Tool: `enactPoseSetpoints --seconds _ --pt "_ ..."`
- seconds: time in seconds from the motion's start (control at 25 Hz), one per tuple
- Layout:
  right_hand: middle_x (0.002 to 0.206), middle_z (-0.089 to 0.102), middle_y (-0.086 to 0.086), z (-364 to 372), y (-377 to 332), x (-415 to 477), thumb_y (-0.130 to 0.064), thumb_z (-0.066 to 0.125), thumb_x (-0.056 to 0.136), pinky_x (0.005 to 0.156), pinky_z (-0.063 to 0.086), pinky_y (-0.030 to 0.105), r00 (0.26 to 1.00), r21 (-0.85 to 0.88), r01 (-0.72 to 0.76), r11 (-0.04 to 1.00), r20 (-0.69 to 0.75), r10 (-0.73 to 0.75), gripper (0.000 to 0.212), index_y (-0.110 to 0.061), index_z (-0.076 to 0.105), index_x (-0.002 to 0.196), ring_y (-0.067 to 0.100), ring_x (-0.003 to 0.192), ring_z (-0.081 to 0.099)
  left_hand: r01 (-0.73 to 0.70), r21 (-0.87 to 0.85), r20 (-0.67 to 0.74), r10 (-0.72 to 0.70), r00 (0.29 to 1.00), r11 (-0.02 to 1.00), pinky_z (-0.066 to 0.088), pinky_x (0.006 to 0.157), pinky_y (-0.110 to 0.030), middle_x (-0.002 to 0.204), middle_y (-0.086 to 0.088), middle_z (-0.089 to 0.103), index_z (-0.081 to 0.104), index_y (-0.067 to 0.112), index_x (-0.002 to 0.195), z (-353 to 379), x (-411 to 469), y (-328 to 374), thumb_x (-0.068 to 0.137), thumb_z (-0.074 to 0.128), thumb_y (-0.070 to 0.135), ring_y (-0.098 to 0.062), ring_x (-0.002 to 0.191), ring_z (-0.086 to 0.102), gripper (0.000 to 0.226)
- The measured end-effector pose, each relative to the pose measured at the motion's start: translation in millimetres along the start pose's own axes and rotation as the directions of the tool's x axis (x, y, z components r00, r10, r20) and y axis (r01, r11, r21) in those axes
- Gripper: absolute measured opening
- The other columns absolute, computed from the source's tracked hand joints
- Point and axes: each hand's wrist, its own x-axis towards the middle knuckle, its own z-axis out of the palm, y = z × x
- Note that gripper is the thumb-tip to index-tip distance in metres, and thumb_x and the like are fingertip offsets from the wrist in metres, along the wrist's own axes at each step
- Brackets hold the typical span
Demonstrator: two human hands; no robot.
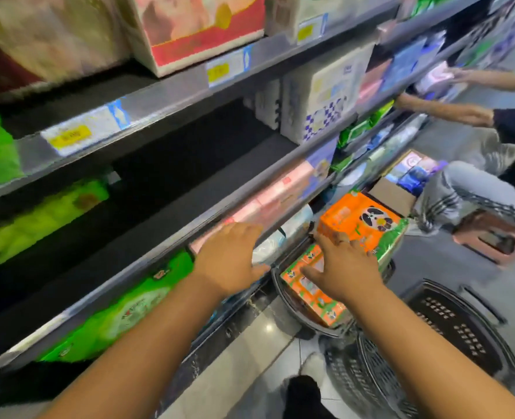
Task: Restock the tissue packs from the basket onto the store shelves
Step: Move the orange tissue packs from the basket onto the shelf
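An orange tissue pack with a panda face lies on top of a pile in the dark basket on the floor. Under it is another orange pack with small panda prints. My right hand hovers over these packs with fingers spread, holding nothing; whether it touches them is unclear. My left hand is open, palm down, at the edge of the low shelf, in front of a blurred pink pack. The image is motion-blurred.
Green packs fill the bottom shelf, and a dark empty stretch runs along the middle shelf. A second black basket stands at the right. Another person crouches further down the aisle beside a cardboard box.
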Motion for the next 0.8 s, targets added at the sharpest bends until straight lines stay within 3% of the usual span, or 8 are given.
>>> enactPoseSetpoints --seconds 0.2,0.6,0.8 --pt "0.147 0.035 0.006 17 91 61 -0.069 0.05 0.083 0.1 0.039 0.049 0.989 0.028 -0.129 0.991 0.073 0.126 0.074 -0.036 0.028 0.146 0.033 0.13 0.038 -0.04 -0.037 0.135 0.045 0.99 0.998 0.026 0.112 -0.032 0.151 0.001 0.034 0.025 0.028 0.149 51 107 49 0.085 0.057 0.056 -0.02 0.138 0.03 0.077" --pt "0.147 0.034 0.01 75 216 188 -0.065 0.05 0.086 0.103 0.038 0.053 0.936 0.008 -0.314 0.95 0.17 0.308 0.071 -0.031 0.03 0.145 0.036 0.13 0.039 -0.027 -0.094 0.32 0.056 0.946 0.995 0.043 0.099 -0.042 0.141 -0.006 0.044 0.028 0.027 0.147 174 275 90 0.085 0.059 0.054 -0.028 0.128 0.042 0.074" --pt "0.151 0.029 0.012 128 243 262 -0.068 0.051 0.083 0.103 0.036 0.052 0.904 0.013 -0.378 0.926 0.221 0.367 0.075 -0.029 0.031 0.144 0.038 0.13 0.037 0.11 -0.232 0.393 -0.01 0.92 0.966 0.047 0.092 -0.047 0.134 -0.008 0.049 0.029 0.025 0.145 264 348 81 0.085 0.053 0.063 -0.031 0.122 0.048 0.075"
